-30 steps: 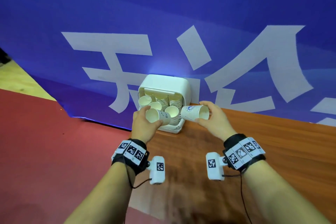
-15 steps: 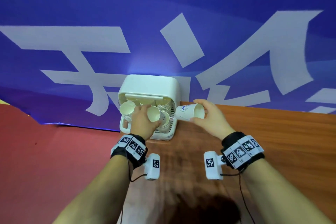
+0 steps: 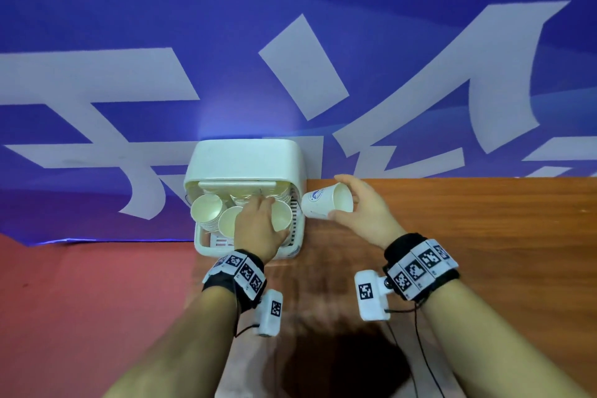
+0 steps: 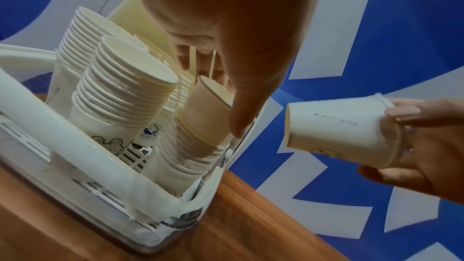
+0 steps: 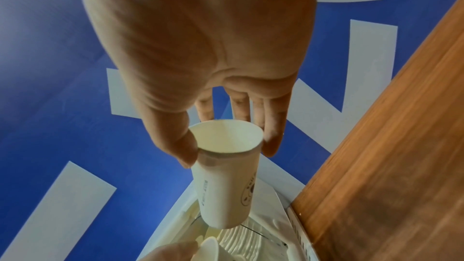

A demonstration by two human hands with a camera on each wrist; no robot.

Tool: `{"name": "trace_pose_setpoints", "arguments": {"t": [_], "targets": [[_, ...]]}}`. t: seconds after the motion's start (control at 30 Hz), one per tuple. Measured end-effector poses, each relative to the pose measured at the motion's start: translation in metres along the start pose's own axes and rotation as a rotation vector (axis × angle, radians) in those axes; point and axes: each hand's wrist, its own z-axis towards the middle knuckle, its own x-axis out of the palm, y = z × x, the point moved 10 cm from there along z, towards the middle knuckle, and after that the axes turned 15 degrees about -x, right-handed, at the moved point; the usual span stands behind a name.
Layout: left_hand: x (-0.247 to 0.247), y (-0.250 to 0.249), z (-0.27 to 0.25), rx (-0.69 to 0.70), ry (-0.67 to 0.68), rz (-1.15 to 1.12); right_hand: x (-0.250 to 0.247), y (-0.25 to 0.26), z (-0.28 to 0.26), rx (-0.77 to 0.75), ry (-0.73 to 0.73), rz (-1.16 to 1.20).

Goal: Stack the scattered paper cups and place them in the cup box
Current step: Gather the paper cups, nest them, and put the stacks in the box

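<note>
Since 0.5 s ago: the left hand [image 3: 258, 229] has pushed deeper into the cup box [image 3: 245, 158], and its cup [image 4: 206, 110] now sits nested on the rightmost stack [image 4: 180, 158] instead of being held above it. The fingers look straight and relaxed, with the thumb lying along the cup's side; no clear grip shows. The right hand [image 3: 365, 210], at 3 o'clock of the box, holds its single paper cup [image 3: 326, 203] much as before, thumb and fingers pinching just under the rim, the cup on its side with the base toward the box.

Materials: the box is white, smooth plastic with rounded corners and a slotted tray inside. It stands at the 9 o'clock end of a wood-grain table [image 3: 484, 252] against a blue banner [image 3: 290, 26] with large white strokes. Further stacks of cups [image 4: 120, 90] stand at 9 o'clock within the box, their rolled rims ribbed.

Writing: a small blue round logo on the held cup, and a printed line down its side; neither is legible.
</note>
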Motion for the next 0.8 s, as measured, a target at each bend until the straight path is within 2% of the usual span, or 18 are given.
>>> {"name": "trace_pose_setpoints", "arguments": {"t": [0.43,0.67,0.8], "targets": [[0.031,0.001,0.013,0.099,-0.003,0.322,0.01,-0.008,-0.002,0.023,-0.053,0.027],[0.018,0.003,0.01,0.123,0.025,0.227,0.016,0.013,-0.003,-0.002,-0.033,-0.054],[-0.017,0.021,0.002,0.125,-0.063,0.04,0.035,0.033,0.006,-0.046,-0.011,-0.099]]}}
